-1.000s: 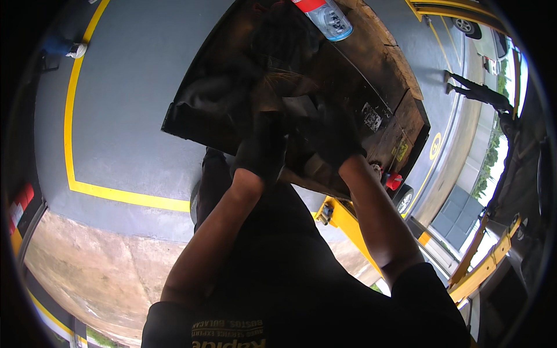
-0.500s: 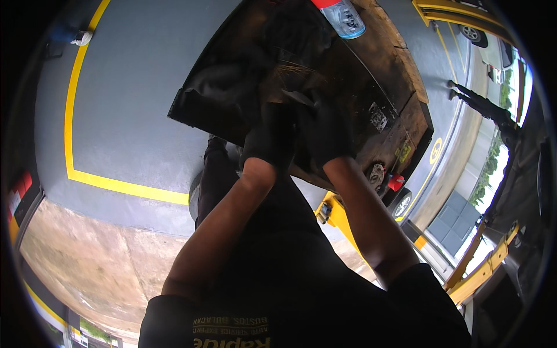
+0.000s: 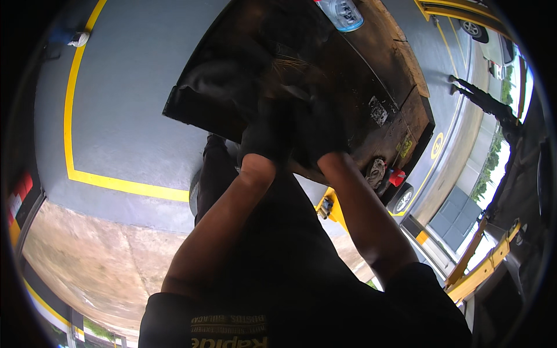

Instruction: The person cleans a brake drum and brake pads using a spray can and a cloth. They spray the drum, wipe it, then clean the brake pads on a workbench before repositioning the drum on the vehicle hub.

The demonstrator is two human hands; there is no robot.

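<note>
My left hand (image 3: pixel 266 133) and my right hand (image 3: pixel 326 130), both in black gloves, are close together over a dark, stained worktop (image 3: pixel 360 75). Their fingers look closed, but dark gloves against a dark surface hide most of them. A pale, thin edge of some flat piece (image 3: pixel 295 91) shows at the fingertips; its kind is unclear. Just beyond lie some thin golden strands (image 3: pixel 288 62), like bristles or wires. Black crumpled material (image 3: pixel 217 81), perhaps cloth, is left of them.
A clear bluish container (image 3: pixel 345 16) stands at the worktop's far edge. A red cap-like part (image 3: pixel 397 177) and a greyish metal part (image 3: pixel 376 172) sit at its near right corner. Yellow lift parts (image 3: pixel 333 211) are below. Another person (image 3: pixel 484 104) stands far right, near a parked car.
Both hands have shifted slightly toward me and dipped a little, and the pale piece shows less. The view has moved slightly, with the container now nearer the top edge.
</note>
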